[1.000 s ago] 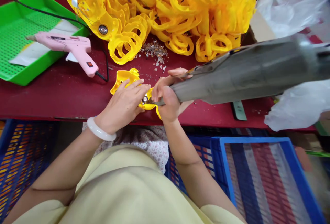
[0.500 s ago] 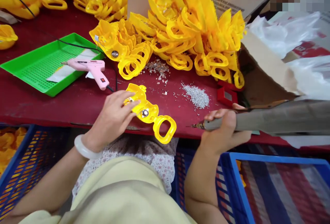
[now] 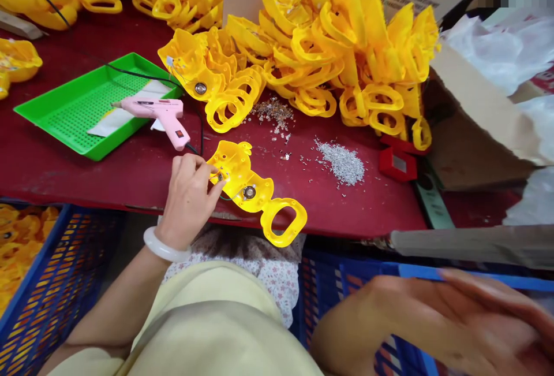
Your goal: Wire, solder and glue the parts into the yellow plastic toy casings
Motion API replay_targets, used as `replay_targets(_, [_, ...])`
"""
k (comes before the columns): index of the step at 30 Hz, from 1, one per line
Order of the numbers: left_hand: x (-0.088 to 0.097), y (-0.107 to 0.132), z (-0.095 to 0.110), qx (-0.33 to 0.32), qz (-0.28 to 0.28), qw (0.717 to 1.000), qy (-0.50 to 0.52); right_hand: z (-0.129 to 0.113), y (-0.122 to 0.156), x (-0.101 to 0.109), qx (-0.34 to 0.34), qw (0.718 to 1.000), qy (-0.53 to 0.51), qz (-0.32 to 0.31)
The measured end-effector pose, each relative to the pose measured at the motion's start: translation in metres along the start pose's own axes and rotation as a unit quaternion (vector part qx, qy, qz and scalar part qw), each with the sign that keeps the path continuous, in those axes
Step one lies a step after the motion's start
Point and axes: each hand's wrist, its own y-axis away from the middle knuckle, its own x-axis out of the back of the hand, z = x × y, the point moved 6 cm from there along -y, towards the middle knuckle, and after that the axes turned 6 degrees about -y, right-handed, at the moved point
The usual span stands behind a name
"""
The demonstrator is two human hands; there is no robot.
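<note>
Past all the fingers, a long dark-red table (image 3: 130,182). Far beyond the left fingertips, heaps of yellow plastic pieces (image 3: 329,47). Ahead of the left fingers, a green tray (image 3: 101,139) and a pink glue gun (image 3: 153,111). Under the right fingers, a blue crate (image 3: 346,266); just above them, a grey tool (image 3: 467,243), its tip near the table edge.

Right of the left hand (image 3: 188,200), one yellow plastic piece (image 3: 251,185) at the table edge, gripped by curled left fingers (image 3: 194,162). Low at right, the right hand (image 3: 437,321), fingers (image 3: 489,301) straight, open, gripping nothing. Right of the left fingers, a small pile of silver beads (image 3: 341,162).
</note>
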Motion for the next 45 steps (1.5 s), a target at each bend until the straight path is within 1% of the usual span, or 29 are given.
replay_targets(2, [-0.001,-0.002,0.0,-0.01,0.002,1.0,0.008,-0.003,0.0,-0.023,0.015,0.999,0.022,-0.035])
replay_targets(5, [-0.001,-0.008,0.001,-0.023,0.038,0.999,0.016,-0.011,0.007,-0.06,0.041,0.993,0.055,-0.096])
replay_targets(7, [-0.001,-0.012,0.003,-0.025,0.061,0.998,0.02,-0.017,0.015,-0.079,0.071,0.986,0.069,-0.134])
replay_targets(9, [-0.003,-0.015,0.004,-0.024,0.078,0.997,0.018,-0.023,0.022,-0.091,0.103,0.977,0.077,-0.172])
replay_targets(11, [-0.005,-0.019,0.006,-0.024,0.094,0.995,0.011,-0.027,0.029,-0.098,0.12,0.966,0.079,-0.215])
replay_targets(14, [-0.007,-0.023,0.012,-0.044,0.116,0.992,0.007,-0.031,0.032,-0.104,0.111,0.953,0.062,-0.274])
replay_targets(16, [-0.009,-0.024,0.017,-0.073,0.12,0.99,0.015,-0.036,0.028,-0.107,0.096,0.954,0.033,-0.283])
replay_targets(18, [-0.012,-0.024,0.022,-0.101,0.116,0.988,0.023,-0.042,0.018,-0.113,0.087,0.961,0.008,-0.263])
replay_targets(20, [-0.014,-0.024,0.024,-0.121,0.109,0.986,0.035,-0.046,0.006,-0.123,0.082,0.967,-0.001,-0.24])
replay_targets(21, [-0.015,-0.024,0.025,-0.129,0.106,0.985,0.044,-0.046,0.001,-0.131,0.076,0.968,-0.004,-0.238])
replay_targets(23, [-0.016,-0.025,0.025,-0.139,0.102,0.983,0.059,-0.042,-0.008,-0.148,0.058,0.966,-0.008,-0.251])
replay_targets(25, [-0.017,-0.025,0.024,-0.142,0.098,0.983,0.067,-0.035,-0.013,-0.164,0.028,0.96,-0.009,-0.277])
replay_targets(27, [-0.018,-0.024,0.023,-0.141,0.097,0.982,0.075,-0.029,-0.014,-0.174,-0.001,0.954,-0.006,-0.301])
replay_targets(29, [-0.018,-0.022,0.022,-0.14,0.095,0.982,0.085,-0.026,-0.014,-0.179,-0.021,0.949,0.002,-0.314])
replay_targets(34, [-0.019,-0.02,0.02,-0.13,0.08,0.982,0.107,-0.025,-0.015,-0.181,-0.044,0.945,0.028,-0.324])
replay_targets(37, [-0.017,-0.021,0.016,-0.101,0.065,0.987,0.104,-0.025,-0.015,-0.183,-0.037,0.949,0.019,-0.313])
replay_targets(40, [-0.017,-0.021,0.013,-0.075,0.04,0.995,0.056,-0.025,-0.016,-0.182,-0.021,0.959,-0.022,-0.28])
replay_targets(42, [-0.018,-0.021,0.011,-0.069,0.027,0.997,0.032,-0.025,-0.016,-0.182,-0.012,0.963,-0.042,-0.264])
replay_targets(45, [-0.018,-0.022,0.011,-0.072,0.036,0.996,0.028,-0.026,-0.016,-0.182,-0.002,0.963,-0.045,-0.264])
